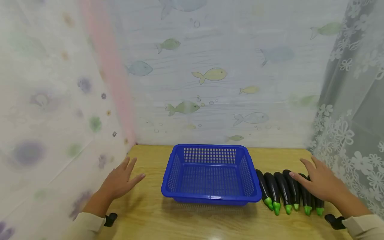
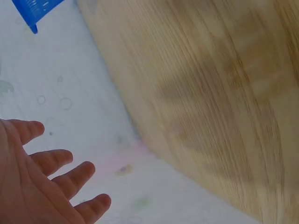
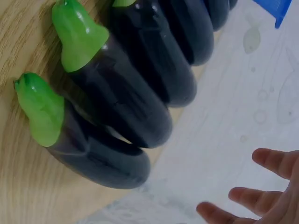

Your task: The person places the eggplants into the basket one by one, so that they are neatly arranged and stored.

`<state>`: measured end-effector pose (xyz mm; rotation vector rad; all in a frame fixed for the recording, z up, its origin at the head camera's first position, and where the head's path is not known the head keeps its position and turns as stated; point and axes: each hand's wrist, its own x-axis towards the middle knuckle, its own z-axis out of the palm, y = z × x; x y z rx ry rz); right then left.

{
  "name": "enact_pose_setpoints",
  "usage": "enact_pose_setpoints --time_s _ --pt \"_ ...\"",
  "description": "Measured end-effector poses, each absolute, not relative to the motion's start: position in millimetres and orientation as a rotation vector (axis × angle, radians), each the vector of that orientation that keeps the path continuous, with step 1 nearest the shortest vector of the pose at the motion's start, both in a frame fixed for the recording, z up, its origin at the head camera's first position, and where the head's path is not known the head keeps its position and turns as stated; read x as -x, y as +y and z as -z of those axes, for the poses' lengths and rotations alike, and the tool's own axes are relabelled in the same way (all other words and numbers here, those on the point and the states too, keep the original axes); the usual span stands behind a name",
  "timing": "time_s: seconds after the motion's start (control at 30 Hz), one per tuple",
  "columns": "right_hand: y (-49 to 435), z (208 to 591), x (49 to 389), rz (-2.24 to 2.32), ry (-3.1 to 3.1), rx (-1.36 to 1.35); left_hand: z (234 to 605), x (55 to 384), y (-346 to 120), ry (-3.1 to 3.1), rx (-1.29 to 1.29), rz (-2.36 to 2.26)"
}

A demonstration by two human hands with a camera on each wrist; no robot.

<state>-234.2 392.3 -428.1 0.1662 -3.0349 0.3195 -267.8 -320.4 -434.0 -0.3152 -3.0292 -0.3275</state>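
Note:
A blue plastic basket (image 1: 210, 197) with slotted walls stands on the wooden table, with nothing in it. To its right, several dark eggplants (image 1: 271, 186) with green stem ends lie side by side in a row; they fill much of the right wrist view, where one eggplant (image 3: 107, 158) lies outermost. My right hand (image 1: 322, 183) hovers over the right end of the row, fingers spread, holding nothing, and hides part of some eggplants. My left hand (image 1: 118, 180) is held above the table left of the basket, fingers apart, with nothing in it.
The wooden table (image 1: 144, 213) ends at a back wall hung with a fish-print sheet (image 1: 210, 110). A flower-print sheet (image 1: 60, 116) hangs along the left side. At the right, a lace curtain (image 1: 354, 133) comes down close beside the right hand.

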Motion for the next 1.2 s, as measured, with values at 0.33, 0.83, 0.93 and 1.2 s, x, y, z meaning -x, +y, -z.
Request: enact_pose_setpoints --time_s 0.33,0.83,0.93,1.2 --pt "417 439 241 -0.412 -3.042 -0.09 449 278 -293 -2.939 0.314 0.685" --pt "451 465 243 -0.451 -3.049 0.075 457 289 -240 -2.721 0.3 1.215" --pt "455 469 241 -0.463 -3.032 0.108 458 291 -231 -2.676 0.304 1.344" --pt "462 478 236 -0.513 -3.092 0.196 460 291 -210 -2.579 0.289 1.511"
